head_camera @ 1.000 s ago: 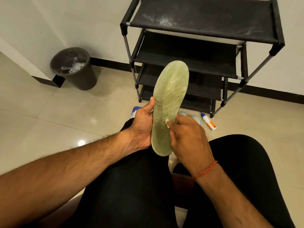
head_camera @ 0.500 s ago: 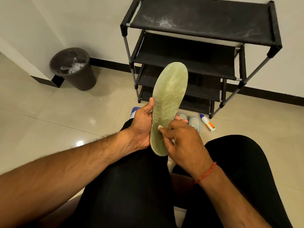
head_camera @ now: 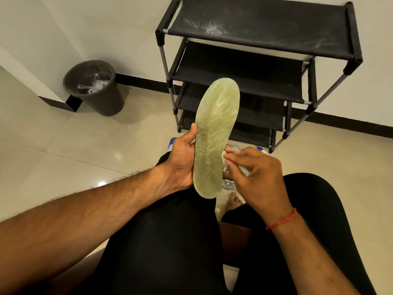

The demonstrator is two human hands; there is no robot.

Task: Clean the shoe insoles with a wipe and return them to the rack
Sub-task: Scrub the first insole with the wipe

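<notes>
Clasping a pale green mesh-textured insole (head_camera: 214, 141) upright is the left hand (head_camera: 182, 158); the right hand (head_camera: 255, 173) pinches a crumpled white wipe (head_camera: 224, 156) at its right edge.

No txt, nos. or brand marks legible. Insole (head_camera: 212, 141) shows mesh grain only. Blue pack (head_camera: 170, 143) at its 9 o'clock, mostly behind left hand (head_camera: 182, 158) -- print too blurred. Tube (head_camera: 261, 149) at 3 o'clock -- label hidden by right hand (head_camera: 257, 173).
</notes>
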